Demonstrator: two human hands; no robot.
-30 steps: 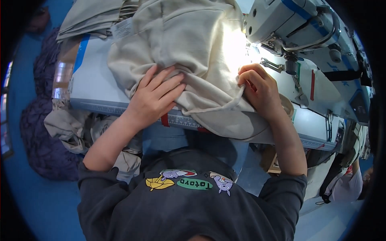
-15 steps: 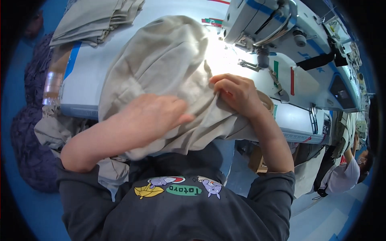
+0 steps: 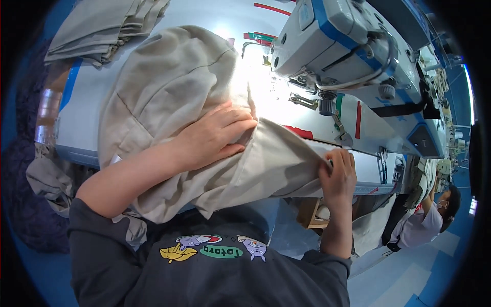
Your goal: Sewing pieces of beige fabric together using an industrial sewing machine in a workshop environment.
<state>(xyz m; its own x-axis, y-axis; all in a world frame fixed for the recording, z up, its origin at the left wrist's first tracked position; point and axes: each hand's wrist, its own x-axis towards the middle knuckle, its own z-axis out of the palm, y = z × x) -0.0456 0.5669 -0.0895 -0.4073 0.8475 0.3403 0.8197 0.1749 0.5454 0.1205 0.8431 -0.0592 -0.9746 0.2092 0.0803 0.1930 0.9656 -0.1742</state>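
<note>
A large beige fabric piece (image 3: 169, 77) with seams lies bunched over the front of the sewing table, its lower part hanging toward my lap. My left hand (image 3: 217, 134) rests flat on it, fingers stretched over the cloth beside a seam. Off to the right, my right hand (image 3: 338, 174) pinches a corner of the same fabric and holds it taut near the table's front edge. Behind my hands, the sewing machine (image 3: 327, 56) stands with its needle area brightly lit; the cloth's far edge lies left of the presser foot.
Folded beige pieces (image 3: 97, 30) are stacked at the back left of the white table (image 3: 82, 123). Dark purple fabric (image 3: 30, 194) heaps at far left. Red tape strips (image 3: 358, 120) mark the tabletop. A wooden box (image 3: 308, 212) is below; another person (image 3: 422, 220) works at far right.
My right hand has moved right and nearer, drawing out a fabric corner. My left hand has come to rest flat on the cloth, slightly farther forward.
</note>
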